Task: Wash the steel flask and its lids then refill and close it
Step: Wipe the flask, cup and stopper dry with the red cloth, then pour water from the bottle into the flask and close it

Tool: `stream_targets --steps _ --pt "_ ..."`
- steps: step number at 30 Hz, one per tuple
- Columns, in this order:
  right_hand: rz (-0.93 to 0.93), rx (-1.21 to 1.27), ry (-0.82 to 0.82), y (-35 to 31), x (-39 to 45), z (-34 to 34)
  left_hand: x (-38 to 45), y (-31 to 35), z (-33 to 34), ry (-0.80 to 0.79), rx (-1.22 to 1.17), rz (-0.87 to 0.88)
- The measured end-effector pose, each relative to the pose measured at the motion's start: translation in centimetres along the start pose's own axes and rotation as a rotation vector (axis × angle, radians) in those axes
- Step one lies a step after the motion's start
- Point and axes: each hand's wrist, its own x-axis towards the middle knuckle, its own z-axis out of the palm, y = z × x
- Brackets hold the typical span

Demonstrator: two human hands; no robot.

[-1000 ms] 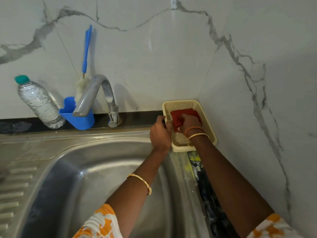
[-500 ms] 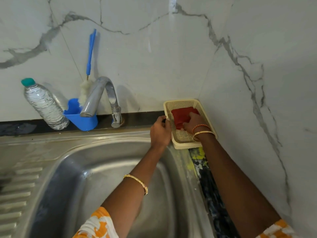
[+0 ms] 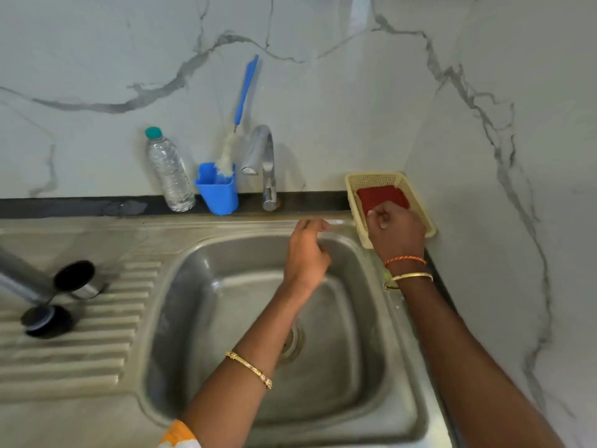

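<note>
The steel flask [image 3: 19, 276] lies on the ribbed drainboard at the far left, cut off by the frame edge. Beside it stand a steel cup lid with a black inside [image 3: 76, 279] and a black stopper [image 3: 45, 320]. My left hand [image 3: 307, 253] hovers over the back of the sink basin [image 3: 226, 318], fingers loosely curled and holding nothing. My right hand [image 3: 395, 231] is over the near end of a cream basket [image 3: 374, 179], fingers curled shut. A red scrub pad [image 3: 381, 195] lies in the basket just beyond my knuckles.
A tap [image 3: 263, 156] stands behind the basin. To its left are a blue holder [image 3: 218, 194] with a blue-handled bottle brush [image 3: 245, 88] and a clear water bottle [image 3: 169, 173]. Marble walls close the back and right side.
My left hand has let go of the basket rim and moved left over the basin. My right hand has drawn back off the red pad. The view has pulled back, showing the flask and lids.
</note>
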Motion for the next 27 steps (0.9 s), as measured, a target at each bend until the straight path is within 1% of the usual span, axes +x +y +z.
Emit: stream_targets --steps 3,6,7,8,10,11,12,14,17,23,25,27 --pt "-0.041 0.065 -0.037 -2.2 -2.4 0.0 -2.5 -1.0 -2.3 -0.039 0.005 -0.052" --pt "-0.026 0.144 -0.161 -4.7 -7.3 1.1 -6.5 -3.8 -5.5 0.027 0.037 -0.193" --pt "-0.007 0.150 -0.238 -5.1 -8.5 1.8 -7.5 -4.7 -6.2 0.051 0.046 -0.232" --pt "0.012 0.113 -0.363 -5.7 -9.8 2.6 -8.4 -5.7 -7.1 0.077 0.048 -0.269" --pt "0.024 -0.042 -0.663 -6.7 -11.8 4.5 -9.7 -7.2 -8.9 0.107 0.034 -0.332" --pt "0.023 -0.098 -0.748 -7.2 -12.4 5.3 -10.0 -7.9 -9.8 0.106 0.038 -0.361" --pt "0.023 -0.111 -0.768 -7.9 -12.9 5.9 -10.1 -8.5 -10.8 0.102 0.048 -0.384" --pt "0.022 -0.070 -0.739 -10.1 -13.3 7.5 -9.7 -10.0 -13.3 0.104 0.051 -0.404" --pt "0.059 0.077 -0.669 -14.9 -12.2 9.8 -7.4 -12.3 -17.3 0.120 0.041 -0.384" --pt "0.108 0.372 -0.422 -25.7 -5.2 15.2 2.1 -15.4 -23.8 0.155 0.076 -0.289" --pt "0.122 0.400 -0.359 -28.4 -2.4 17.1 5.4 -15.7 -24.9 0.161 0.053 -0.258" --pt "0.099 0.392 -0.347 -30.4 0.0 18.5 8.1 -15.7 -25.4 0.143 0.037 -0.240"
